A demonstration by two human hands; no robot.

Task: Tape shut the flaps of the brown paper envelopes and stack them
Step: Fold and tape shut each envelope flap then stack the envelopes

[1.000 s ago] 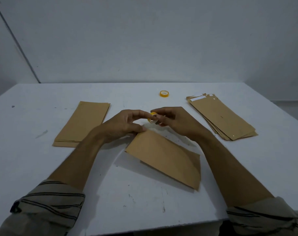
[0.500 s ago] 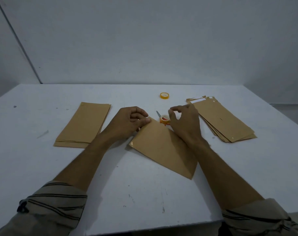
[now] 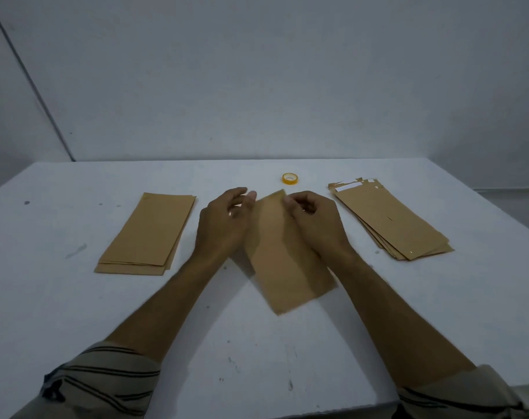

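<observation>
Three lots of brown envelopes lie on the white table [image 3: 60, 297], all flat, and nothing shows what is inside any of them. The left stack [image 3: 146, 234] is squared up, with only its near edges stepping out a little. The right stack [image 3: 390, 219] is fanned and looser, with ragged flap ends and white strips at its far end. Between them lies the centre envelope [image 3: 284, 261], its long side running near to far and leaning slightly left at the far end. A yellow tape roll [image 3: 289, 179] sits flat just beyond it, apart from both hands.

The left hand [image 3: 226, 219] has bent fingers and its thumb against the envelope's far left corner. The blur keeps me from telling whether it grips. The right hand [image 3: 314, 219] is curled, its fingertips pinching the far right corner.

There is bare table on either side of the centre envelope before each stack begins, and a wide bare stretch towards the near edge where the forearms and striped sleeves [image 3: 106, 379] come in. The right stack lies close to the table's right edge. The far edge meets the grey wall [image 3: 257, 86] just past the roll.

Half a second ago this envelope lay skewed, its near end swung out to the right. It has since turned closer to straight, and both hands now sit at its far corners. A second small roll that then lay by the right fingers is out of sight.
</observation>
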